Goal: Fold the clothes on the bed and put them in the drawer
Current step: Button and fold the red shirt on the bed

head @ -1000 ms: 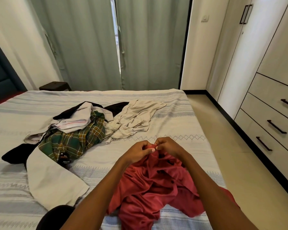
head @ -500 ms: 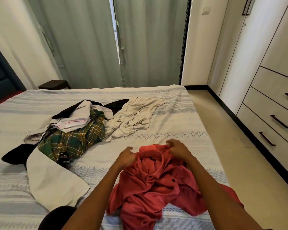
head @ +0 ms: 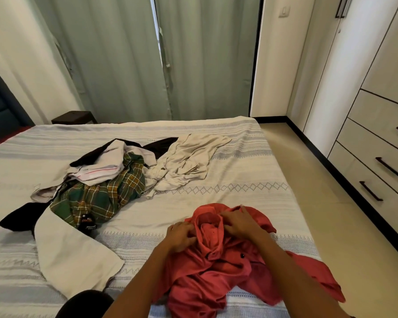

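At nine o'clock the plaid shirt [head: 101, 196] tops the unfolded heap. My left hand [head: 182, 235] curls its fingers into the red shirt [head: 216, 271], at six o'clock on the bed [head: 251, 157]; my right hand [head: 238, 222] presses spread fingers on the collar, probably flattening it. Drawers [head: 377, 166] wait at three o'clock.
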Motion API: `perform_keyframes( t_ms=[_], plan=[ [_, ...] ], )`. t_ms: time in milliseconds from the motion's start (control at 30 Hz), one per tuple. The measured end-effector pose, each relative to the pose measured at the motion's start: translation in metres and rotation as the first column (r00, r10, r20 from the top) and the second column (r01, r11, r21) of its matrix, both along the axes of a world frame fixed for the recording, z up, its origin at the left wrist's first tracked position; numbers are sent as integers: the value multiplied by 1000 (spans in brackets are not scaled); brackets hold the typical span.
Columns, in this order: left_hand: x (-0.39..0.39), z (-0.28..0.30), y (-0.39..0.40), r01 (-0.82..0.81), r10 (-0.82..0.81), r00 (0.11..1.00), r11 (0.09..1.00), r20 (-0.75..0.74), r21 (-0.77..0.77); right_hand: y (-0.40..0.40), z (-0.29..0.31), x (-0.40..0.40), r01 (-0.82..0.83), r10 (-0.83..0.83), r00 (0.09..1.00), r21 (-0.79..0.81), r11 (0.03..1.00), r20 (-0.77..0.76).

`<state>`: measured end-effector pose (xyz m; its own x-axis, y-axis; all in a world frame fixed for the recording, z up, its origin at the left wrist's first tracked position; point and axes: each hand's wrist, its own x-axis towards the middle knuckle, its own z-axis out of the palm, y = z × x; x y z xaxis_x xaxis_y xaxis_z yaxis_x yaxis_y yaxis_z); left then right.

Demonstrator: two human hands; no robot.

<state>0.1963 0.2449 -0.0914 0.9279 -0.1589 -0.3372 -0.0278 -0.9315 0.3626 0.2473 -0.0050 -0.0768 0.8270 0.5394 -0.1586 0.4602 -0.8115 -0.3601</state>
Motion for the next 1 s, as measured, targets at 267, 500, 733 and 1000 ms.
perform_keyframes(
  t_ms=[267,500,733,1000],
  plan=[
    [-4,20,-7,-261,446,847,823,289,-504,-2,33,3,318,-375,923,380,869,87],
    [32,50,5,-330,547,722,810,424,-484,2,41,43,357,-459,871,416,836,175],
    [96,30,34,-242,507,751,807,422,-539,13,43,102,390,-566,801,548,740,195],
    [156,1,56,-394,528,826,792,198,-466,44,14,189,448,-479,876,264,854,63]
  ],
)
